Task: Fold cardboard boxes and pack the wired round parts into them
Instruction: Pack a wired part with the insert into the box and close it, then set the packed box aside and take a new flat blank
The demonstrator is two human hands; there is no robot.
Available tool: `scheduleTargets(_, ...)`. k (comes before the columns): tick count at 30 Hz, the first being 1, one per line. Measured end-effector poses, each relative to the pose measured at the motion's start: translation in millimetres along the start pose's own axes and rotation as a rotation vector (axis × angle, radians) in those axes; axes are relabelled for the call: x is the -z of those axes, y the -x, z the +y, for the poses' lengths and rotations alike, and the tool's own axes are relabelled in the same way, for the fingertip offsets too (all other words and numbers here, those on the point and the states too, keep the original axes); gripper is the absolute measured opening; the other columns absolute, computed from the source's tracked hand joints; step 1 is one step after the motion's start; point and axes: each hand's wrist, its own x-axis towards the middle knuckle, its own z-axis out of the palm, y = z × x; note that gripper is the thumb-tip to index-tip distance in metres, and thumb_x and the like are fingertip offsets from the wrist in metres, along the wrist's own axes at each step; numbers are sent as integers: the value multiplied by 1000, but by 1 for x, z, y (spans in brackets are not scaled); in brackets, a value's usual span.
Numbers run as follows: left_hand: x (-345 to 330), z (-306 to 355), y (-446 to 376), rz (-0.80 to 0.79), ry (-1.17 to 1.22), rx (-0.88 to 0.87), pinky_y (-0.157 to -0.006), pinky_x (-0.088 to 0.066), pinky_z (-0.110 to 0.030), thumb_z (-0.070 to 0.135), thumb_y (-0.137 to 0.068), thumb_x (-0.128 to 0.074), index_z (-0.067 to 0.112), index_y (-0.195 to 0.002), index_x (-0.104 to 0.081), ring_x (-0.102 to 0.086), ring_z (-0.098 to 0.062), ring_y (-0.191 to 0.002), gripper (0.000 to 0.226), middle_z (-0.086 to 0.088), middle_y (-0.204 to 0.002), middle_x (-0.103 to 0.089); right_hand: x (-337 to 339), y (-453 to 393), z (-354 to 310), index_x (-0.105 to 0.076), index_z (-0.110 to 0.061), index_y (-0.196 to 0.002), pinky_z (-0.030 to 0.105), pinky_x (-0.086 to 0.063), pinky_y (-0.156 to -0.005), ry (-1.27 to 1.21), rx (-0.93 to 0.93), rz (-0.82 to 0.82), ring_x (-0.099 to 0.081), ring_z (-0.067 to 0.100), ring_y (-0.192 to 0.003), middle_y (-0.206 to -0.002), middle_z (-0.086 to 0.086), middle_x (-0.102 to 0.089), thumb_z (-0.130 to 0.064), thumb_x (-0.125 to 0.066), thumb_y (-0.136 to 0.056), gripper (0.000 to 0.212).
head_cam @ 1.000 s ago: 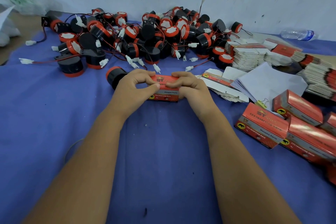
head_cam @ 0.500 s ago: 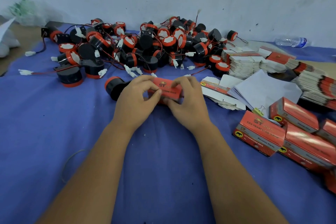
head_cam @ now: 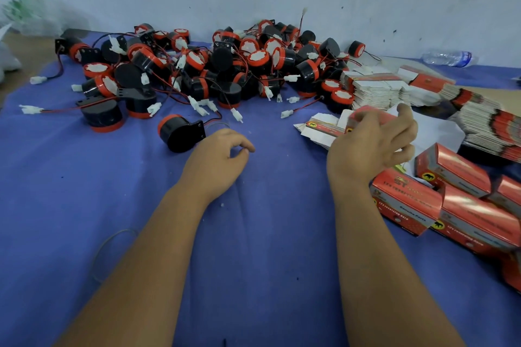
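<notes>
Right hand [head_cam: 369,149]: while lifted at 2 o'clock, a red box [head_cam: 366,118] is gripped by curled fingers.
Left hand [head_cam: 217,158]: rested on tabletop [head_cam: 84,191], fingers loosely curled, nothing held.
Round parts [head_cam: 214,70]: piled at 12 o'clock.

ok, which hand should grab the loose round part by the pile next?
Left, probably. The left hand lies loosely curled and holds nothing, right beside the lone round part. The right hand is busy gripping a red box over by the packed boxes.
</notes>
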Motion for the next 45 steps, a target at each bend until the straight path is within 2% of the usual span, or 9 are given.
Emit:
scheduleTargets(10, -1, 0, -1, -46, -62, 28, -92, -44, -30, 14, -98, -53, 31, -96, -66, -55, -12, -104, 21, 7, -111, -60, 0, 19, -20, -50, -14, -136, 49, -14, -108, 34, 271, -26, -18, 35, -145, -156, 17, -23, -5, -45, -79, 58)
scheduleTargets(14, 0, -4, -6, 31, -160, 132, -97, -44, -36, 16, -95, -56, 19, -119, -67, -53, -23, -119, 27, -4, -132, -58, -8, 44, -35, -53, -16, -131, 42, -4, -107, 3, 516, -306, -14, 32, -143, -155, 14, -20, -15, -54, -84, 47)
scheduleTargets(19, 5, -5, -10, 152, -181, 421, -118, -21, -47, 27, -94, -53, 20, -150, -35, -16, -35, -147, 60, -20, -157, -23, -20, 58, -39, -45, -20, -138, 36, -4, -107, 55, 721, -586, -13, 28, -141, -156, 9, -15, -25, -47, -93, 45)
scheduleTargets(26, 10, -6, -11, 243, -128, 403, -111, -27, -44, 23, -93, -53, 19, -144, -44, -27, -34, -140, 52, -10, -151, -38, -16, 40, -31, -32, -13, -145, 41, -19, -109, 139, 430, -443, -28, 35, -133, -150, 18, -28, -20, -48, -87, 60)
scheduleTargets(29, 9, -6, -11, 235, -137, 384, -109, -35, -46, 23, -92, -53, 19, -136, -53, -34, -33, -136, 44, -9, -147, -43, -16, 27, -21, -41, -7, -135, 43, -25, -109, 220, 308, -462, -35, 37, -131, -141, 18, -43, -18, -48, -88, 49)
scheduleTargets(34, 9, -6, -8, 204, -128, 356, -107, -38, -48, 24, -93, -51, 23, -123, -63, -39, -29, -134, 32, -3, -142, -51, -15, 15, -11, -61, -13, -117, 37, -29, -94, 226, 362, -382, -50, 32, -110, -111, 10, -64, -9, -52, -87, 31)
scheduleTargets(41, 5, -1, -6, 213, -39, 285, -81, -51, -46, 17, -94, -50, 21, -115, -67, -53, -51, -111, 28, -7, -125, -60, -14, 16, -16, -69, -18, -105, 34, -32, -80, 186, 462, -332, -58, 30, -89, -92, 8, -69, -30, -47, -98, 26)
scheduleTargets(43, 3, 0, -6, 215, 15, 253, -65, -45, -36, 14, -94, -50, 19, -112, -69, -61, -41, -87, 26, -10, -109, -64, -14, 21, -19, -69, -19, -107, 35, -34, -81, 177, 494, -349, -59, 30, -91, -95, 8, -70, -31, -45, -99, 28)
scheduleTargets(45, 1, 0, -6, 196, 50, 240, -49, -37, -26, 14, -95, -51, 22, -108, -70, -47, -16, -49, 25, -10, -89, -64, -14, 23, -21, -67, -19, -110, 35, -34, -83, 204, 528, -355, -60, 30, -95, -100, 8, -70, -24, -44, -100, 26)
